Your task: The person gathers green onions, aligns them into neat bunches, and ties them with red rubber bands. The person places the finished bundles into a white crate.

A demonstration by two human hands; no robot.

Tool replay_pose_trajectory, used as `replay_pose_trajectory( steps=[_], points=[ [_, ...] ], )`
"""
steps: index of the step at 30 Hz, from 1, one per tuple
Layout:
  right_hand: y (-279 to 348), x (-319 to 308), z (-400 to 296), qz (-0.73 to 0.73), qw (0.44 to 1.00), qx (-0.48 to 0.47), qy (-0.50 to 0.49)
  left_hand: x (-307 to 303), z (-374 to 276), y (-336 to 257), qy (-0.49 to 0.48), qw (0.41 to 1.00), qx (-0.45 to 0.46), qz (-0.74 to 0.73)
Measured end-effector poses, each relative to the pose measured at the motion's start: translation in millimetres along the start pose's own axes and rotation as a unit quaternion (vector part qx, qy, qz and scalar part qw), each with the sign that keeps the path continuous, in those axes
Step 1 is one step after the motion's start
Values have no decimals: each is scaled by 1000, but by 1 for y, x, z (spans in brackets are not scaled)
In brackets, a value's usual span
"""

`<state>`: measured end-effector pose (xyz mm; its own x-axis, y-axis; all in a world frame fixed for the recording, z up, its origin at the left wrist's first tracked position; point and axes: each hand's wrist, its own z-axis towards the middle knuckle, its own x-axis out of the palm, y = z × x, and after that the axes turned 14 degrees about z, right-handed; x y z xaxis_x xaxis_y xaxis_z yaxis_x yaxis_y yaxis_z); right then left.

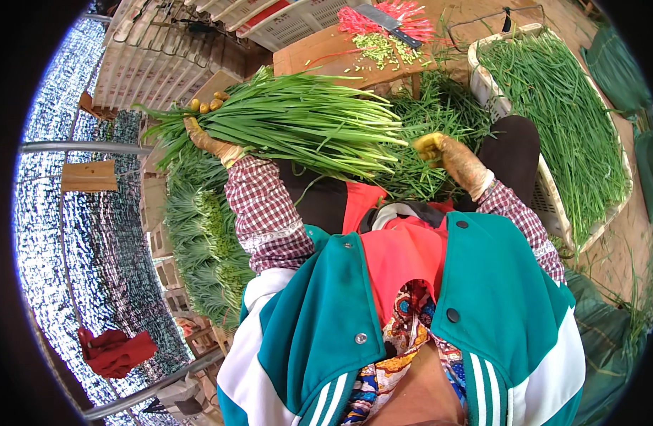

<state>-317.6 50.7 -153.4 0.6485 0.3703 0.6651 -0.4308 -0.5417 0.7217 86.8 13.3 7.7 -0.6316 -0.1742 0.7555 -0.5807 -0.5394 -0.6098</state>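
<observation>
My left hand [206, 125], in a soiled work glove, grips a large bunch of green chives [299, 122] near its leafy end. The pale stem ends fan out to the right over my lap. Just beyond those ends is my right hand [454, 160], gloved too, its fingers curled; whether anything thin is pinched in them cannot be made out. Beneath and behind it spreads a heap of loose chives [438, 112].
A wooden board [310, 53] ahead carries a cleaver [385, 24], pink ties [353, 21] and chopped stem ends [377, 50]. At right stands a white plastic crate [550, 197] full of chives. Tied bunches [204, 245] lie at left, below stacked crates [150, 69].
</observation>
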Motion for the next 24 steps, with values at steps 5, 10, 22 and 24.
replay_pose_trajectory(
  steps=[5, 10, 22, 24],
  points=[
    [-18, 56, 22, -5, 996, -36, 87, 11, -8, 22, 12, 999, 0, 35],
    [-18, 66, 25, 166, 985, -38, 1, 7, -5, 26, 19, 998, -14, 53],
    [7, -27, 9, 1, 937, -239, -254, 6, -1, 15, -118, 985, 38, 119],
    [25, 14, 12, -299, 849, -383, -206, 9, -3, 16, -124, 983, 35, 129]
  ],
)
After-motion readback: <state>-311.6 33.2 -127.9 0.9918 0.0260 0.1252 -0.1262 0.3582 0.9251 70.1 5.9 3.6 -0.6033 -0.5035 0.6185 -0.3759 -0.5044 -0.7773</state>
